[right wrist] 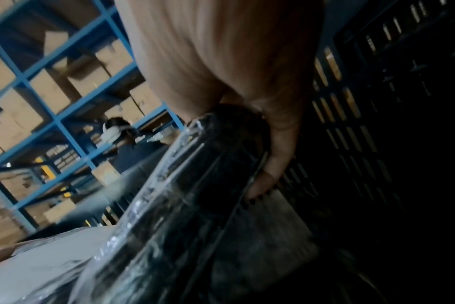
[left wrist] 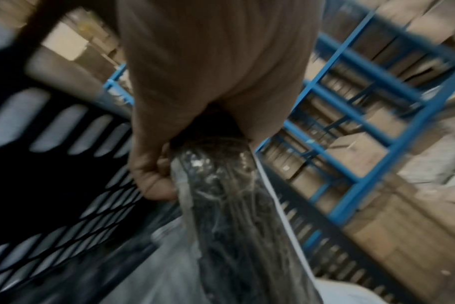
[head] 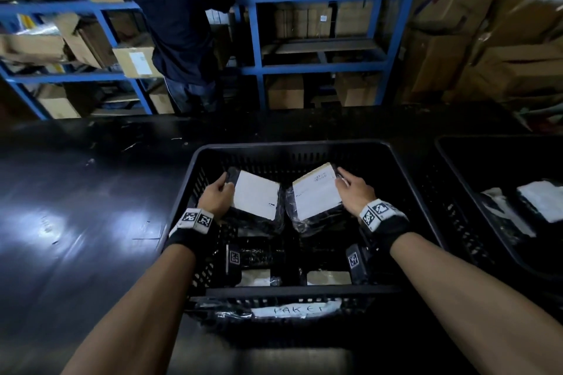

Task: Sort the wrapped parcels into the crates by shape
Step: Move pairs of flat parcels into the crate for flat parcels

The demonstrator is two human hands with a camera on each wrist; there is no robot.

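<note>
Firmly gripped in the left hand [head: 217,196]: flat rectangular parcel in black plastic wrap with a white label [head: 255,200], fingers curled round its left edge. Likewise clasped by the right hand [head: 355,192]: matching black-wrapped labelled parcel [head: 316,199], just beside the first. Both tilted inside the black slotted plastic crate [head: 292,146], over more parcels. Further right, a second black crate [head: 451,149].

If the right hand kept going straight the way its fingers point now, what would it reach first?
Probably the far wall of the black crate. The right hand, gripping the right parcel, points up and away toward that slotted wall; depth is unclear, though nothing visible lies between.
</note>
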